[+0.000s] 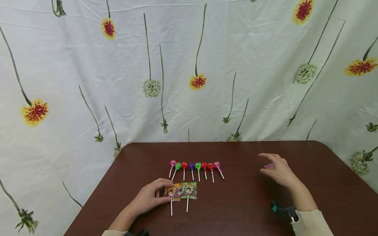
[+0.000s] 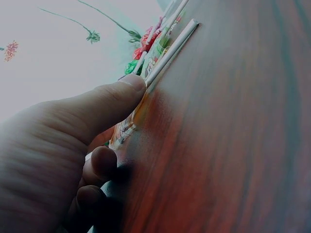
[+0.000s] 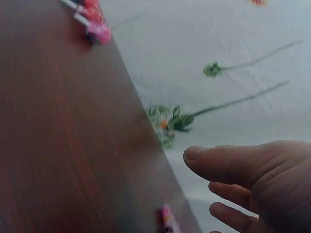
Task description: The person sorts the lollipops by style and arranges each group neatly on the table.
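Observation:
My left hand (image 1: 152, 194) pinches a flat lollipop in an orange picture wrapper (image 1: 176, 192), its white stick pointing toward me. In the left wrist view the thumb (image 2: 114, 99) lies at the base of the stick. Right beside that wrapper is a lollipop in a green picture wrapper (image 1: 191, 190), stick also toward me. Over at the right, my right hand (image 1: 280, 170) is spread, thumb and fingers wide apart. A small pink-wrapped piece (image 1: 269, 166) shows between them; the right wrist view has this pink piece (image 3: 169, 221) on the table below the hand.
Behind the flat lollipops runs a row of several round lollipops (image 1: 198, 166) in pink, green, red and purple wrappers, sticks toward me. The brown table (image 1: 236, 209) ends at the back against a white flowered cloth (image 1: 177, 108).

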Tool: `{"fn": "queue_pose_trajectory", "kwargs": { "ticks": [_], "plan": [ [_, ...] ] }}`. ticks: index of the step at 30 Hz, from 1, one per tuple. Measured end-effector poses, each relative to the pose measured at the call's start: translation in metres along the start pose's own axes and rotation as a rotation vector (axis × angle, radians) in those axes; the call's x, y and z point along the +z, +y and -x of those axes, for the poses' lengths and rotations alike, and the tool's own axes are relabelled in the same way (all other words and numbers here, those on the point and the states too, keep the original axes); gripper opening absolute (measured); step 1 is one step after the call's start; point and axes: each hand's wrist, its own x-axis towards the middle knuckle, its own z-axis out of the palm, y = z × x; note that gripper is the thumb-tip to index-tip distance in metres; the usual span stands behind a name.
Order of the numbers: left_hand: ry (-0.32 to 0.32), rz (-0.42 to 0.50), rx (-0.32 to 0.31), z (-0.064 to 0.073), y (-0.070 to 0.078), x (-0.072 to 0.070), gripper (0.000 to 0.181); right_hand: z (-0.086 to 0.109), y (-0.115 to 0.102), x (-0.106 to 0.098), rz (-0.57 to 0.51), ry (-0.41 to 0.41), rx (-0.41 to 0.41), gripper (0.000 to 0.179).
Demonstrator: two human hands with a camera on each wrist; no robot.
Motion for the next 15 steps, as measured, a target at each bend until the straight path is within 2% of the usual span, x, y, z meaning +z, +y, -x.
{"fn": "queue_pose_trajectory", "kwargs": {
  "ticks": [8, 15],
  "plan": [
    [0.003, -0.004, 0.004, 0.000, 0.000, 0.001, 0.039, 0.006, 0.021, -0.007, 0.012, -0.057, 0.118, 0.058],
    [0.006, -0.012, 0.001, 0.001, 0.000, 0.001, 0.039, 0.011, 0.036, -0.008, 0.004, -0.070, 0.142, 0.060]
  ]
}}
